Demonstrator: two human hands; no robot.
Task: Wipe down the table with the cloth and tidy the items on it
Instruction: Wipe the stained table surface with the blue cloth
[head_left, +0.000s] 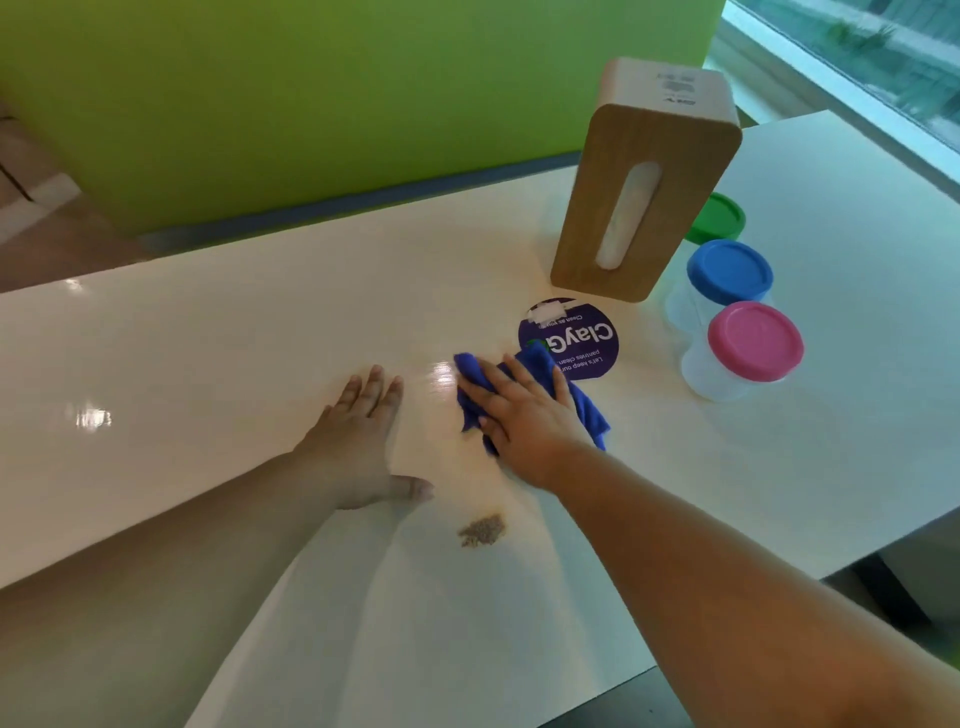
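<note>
Right hand (524, 415) presses the blue cloth (587, 410) flat on the white desk (208, 338) with straight fingers, left hand (363, 441) resting flat beside it, fingers released

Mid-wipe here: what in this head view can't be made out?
- Green-lidded container: head view, mostly hidden behind the tissue box; only part of its lid shows.
- Round sticker: head view, near edge and some text covered by the cloth.
- Cloth: head view, its middle lies under the right hand.
- Label on the tissue box's top: head view, too blurred to read.
- Table: head view, left end cut off by the frame edge.
</note>
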